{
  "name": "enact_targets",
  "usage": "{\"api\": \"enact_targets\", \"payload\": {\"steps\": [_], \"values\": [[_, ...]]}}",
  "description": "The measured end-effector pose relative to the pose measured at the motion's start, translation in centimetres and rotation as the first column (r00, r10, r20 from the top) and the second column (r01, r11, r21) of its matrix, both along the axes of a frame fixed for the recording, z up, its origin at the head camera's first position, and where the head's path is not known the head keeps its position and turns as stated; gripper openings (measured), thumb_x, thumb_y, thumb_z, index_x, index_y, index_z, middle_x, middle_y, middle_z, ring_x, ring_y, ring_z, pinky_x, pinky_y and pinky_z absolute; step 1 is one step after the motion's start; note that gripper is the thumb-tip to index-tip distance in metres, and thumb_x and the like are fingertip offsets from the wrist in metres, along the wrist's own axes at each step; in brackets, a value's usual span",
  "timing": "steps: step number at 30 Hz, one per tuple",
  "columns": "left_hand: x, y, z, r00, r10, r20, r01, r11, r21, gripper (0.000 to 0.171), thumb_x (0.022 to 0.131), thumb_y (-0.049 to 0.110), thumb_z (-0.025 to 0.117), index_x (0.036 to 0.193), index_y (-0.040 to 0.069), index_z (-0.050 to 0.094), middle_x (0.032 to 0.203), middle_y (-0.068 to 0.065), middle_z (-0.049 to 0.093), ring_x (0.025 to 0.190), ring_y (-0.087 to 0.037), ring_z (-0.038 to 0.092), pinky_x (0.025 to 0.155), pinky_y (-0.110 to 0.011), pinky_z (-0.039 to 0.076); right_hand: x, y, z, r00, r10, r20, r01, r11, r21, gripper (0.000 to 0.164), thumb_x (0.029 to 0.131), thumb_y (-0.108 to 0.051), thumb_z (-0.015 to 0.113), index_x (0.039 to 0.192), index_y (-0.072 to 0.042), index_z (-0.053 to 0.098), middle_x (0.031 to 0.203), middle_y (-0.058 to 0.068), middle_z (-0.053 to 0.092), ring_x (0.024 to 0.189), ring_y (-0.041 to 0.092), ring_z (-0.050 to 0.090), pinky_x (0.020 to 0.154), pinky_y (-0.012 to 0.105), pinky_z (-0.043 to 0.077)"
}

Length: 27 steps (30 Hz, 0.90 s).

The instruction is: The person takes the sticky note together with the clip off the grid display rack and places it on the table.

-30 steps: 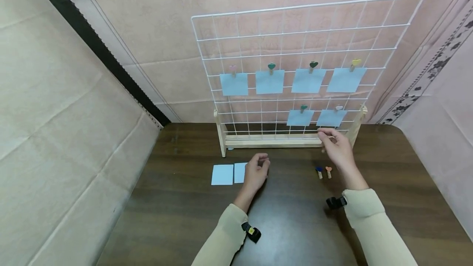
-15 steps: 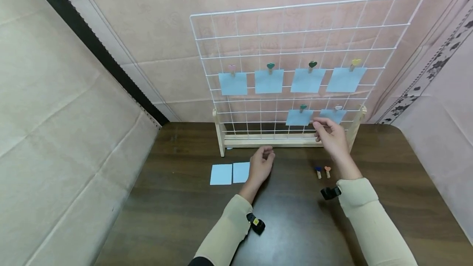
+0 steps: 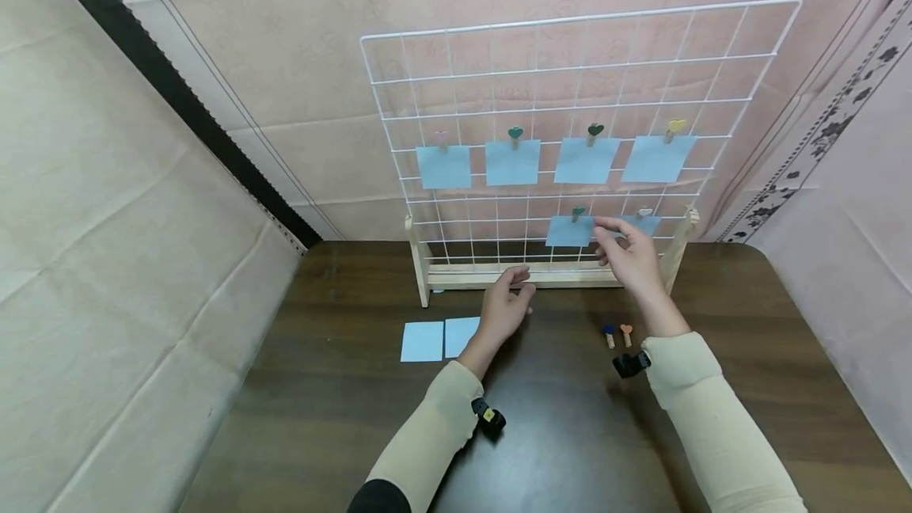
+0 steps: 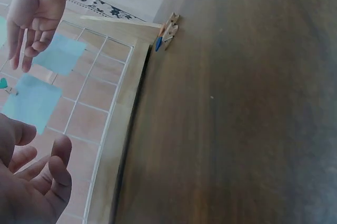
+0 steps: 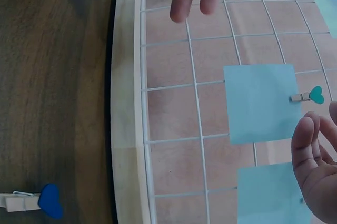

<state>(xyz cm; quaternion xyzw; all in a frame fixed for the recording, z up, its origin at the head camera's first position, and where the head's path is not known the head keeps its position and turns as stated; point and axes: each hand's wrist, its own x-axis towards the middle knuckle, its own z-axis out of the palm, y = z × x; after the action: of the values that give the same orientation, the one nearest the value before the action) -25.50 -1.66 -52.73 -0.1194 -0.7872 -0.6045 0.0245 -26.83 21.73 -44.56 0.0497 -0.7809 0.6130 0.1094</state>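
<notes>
My right hand (image 3: 632, 261) is raised before the lower row of the wire grid (image 3: 499, 198), its fingers loosely bent with nothing visible between them. Behind it, a blue card (image 3: 647, 225) is partly hidden. Beside its fingertips hangs another blue card (image 5: 261, 104), held by a clothespin with a green heart (image 5: 316, 95). My left hand (image 3: 503, 309) hovers in front of the grid's wooden base, fingers relaxed and holding nothing. Left of that wrist, two blue cards lie flat on the table, one fully visible (image 3: 422, 341) and one partly covered (image 3: 460, 336).
Several blue cards, such as the leftmost one (image 3: 444, 168), hang from heart clothespins in the upper row. A blue-heart clothespin (image 3: 609, 336) and an orange-heart clothespin (image 3: 627, 335) lie on the brown table (image 3: 328, 410). Pale cloth (image 3: 142, 260) hangs around it.
My left hand has moved forward and slightly right, toward the grid's base. The right hand has risen and shifted left, now covering part of the lower right card.
</notes>
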Motion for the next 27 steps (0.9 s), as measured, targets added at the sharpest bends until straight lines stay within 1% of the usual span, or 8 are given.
{"api": "enact_targets", "payload": {"steps": [7,9,10,12,16,18,22,27], "values": [[-0.5,0.9,0.7,1.0,-0.02,0.016,0.02,1.0,0.01,0.043,0.106,0.014,0.062,0.149,0.01,0.058,0.143,-0.018,0.064,0.075,-0.038,0.074,0.071,-0.028,0.059,1.0,-1.5,3.2,1.0,0.018,-0.016,-0.017,1.0,0.017,0.039,0.11,-0.013,0.057,0.142,0.01,0.059,0.092,0.003,0.063,0.071,0.004,0.062,0.065,0.018,0.056],[-0.7,1.0,0.9,1.0,-0.023,0.02,0.022,1.0,0.013,0.043,0.107,0.015,0.062,0.15,0.011,0.057,0.144,-0.018,0.063,0.076,-0.04,0.074,0.072,-0.029,0.059,1.2,-1.8,3.7,0.999,0.028,-0.018,-0.028,0.999,0.017,0.039,0.11,-0.012,0.056,0.142,0.01,0.058,0.088,0.005,0.064,0.069,0.005,0.062,0.065,0.019,0.056],[-0.8,1.1,1.0,1.0,-0.022,0.022,0.022,1.0,0.018,0.043,0.107,0.015,0.062,0.15,0.011,0.057,0.144,-0.018,0.064,0.075,-0.041,0.074,0.071,-0.028,0.059,1.3,-1.9,3.8,0.999,0.033,-0.016,-0.032,0.999,0.015,0.04,0.11,-0.013,0.056,0.143,0.01,0.057,0.087,0.01,0.064,0.068,0.006,0.062,0.065,0.019,0.057],[-1.0,1.1,1.3,1.0,-0.022,0.021,0.022,1.0,0.017,0.043,0.107,0.015,0.061,0.149,0.011,0.057,0.143,-0.016,0.064,0.074,-0.041,0.074,0.07,-0.028,0.058,1.2,-2.0,4.0,0.999,0.04,-0.015,-0.04,0.999,0.009,0.04,0.11,-0.013,0.056,0.144,0.01,0.056,0.094,0.017,0.064,0.068,0.006,0.062,0.065,0.02,0.057],[-1.4,1.1,1.7,0.999,-0.03,0.021,0.03,1.0,0.004,0.043,0.107,0.016,0.062,0.15,0.01,0.056,0.143,-0.014,0.065,0.076,-0.044,0.074,0.07,-0.026,0.058,0.0,-1.9,2.7,0.999,0.035,-0.008,-0.035,0.999,0.004,0.042,0.11,-0.015,0.056,0.147,0.006,0.055,0.121,0.025,0.056,0.069,0.004,0.062,0.065,0.018,0.056],[-1.5,1.2,1.8,0.999,-0.039,0.027,0.039,0.999,-0.003,0.045,0.107,0.016,0.061,0.151,0.01,0.055,0.145,-0.016,0.063,0.079,-0.045,0.074,0.07,-0.027,0.057,-0.8,-1.6,1.9,1.0,0.026,-0.005,-0.026,1.0,0.013,0.043,0.11,-0.019,0.057,0.148,0.003,0.056,0.13,0.021,0.051,0.071,0.004,0.062,0.064,0.018,0.056],[-2.0,1.5,2.2,0.998,-0.057,0.034,0.057,0.998,0.013,0.046,0.107,0.012,0.06,0.152,0.007,0.053,0.147,-0.021,0.06,0.081,-0.048,0.073,0.067,-0.026,0.057,-1.8,-1.5,1.3,1.0,0.018,-0.006,-0.018,0.999,0.029,0.046,0.11,-0.027,0.06,0.149,-0.005,0.058,0.133,0.016,0.05,0.072,0.01,0.063,0.061,0.02,0.054],[-2.9,2.0,3.1,0.999,-0.053,0.01,0.053,0.998,0.022,0.047,0.107,0.01,0.061,0.152,0.006,0.052,0.145,-0.022,0.062,0.078,-0.05,0.072,0.062,-0.024,0.055,-2.4,-1.8,1.3,1.0,0.026,0.007,-0.026,0.999,0.019,0.047,0.11,-0.027,0.06,0.151,-0.005,0.056,0.138,0.016,0.047,0.077,0.02,0.065,0.058,0.021,0.052]]}}
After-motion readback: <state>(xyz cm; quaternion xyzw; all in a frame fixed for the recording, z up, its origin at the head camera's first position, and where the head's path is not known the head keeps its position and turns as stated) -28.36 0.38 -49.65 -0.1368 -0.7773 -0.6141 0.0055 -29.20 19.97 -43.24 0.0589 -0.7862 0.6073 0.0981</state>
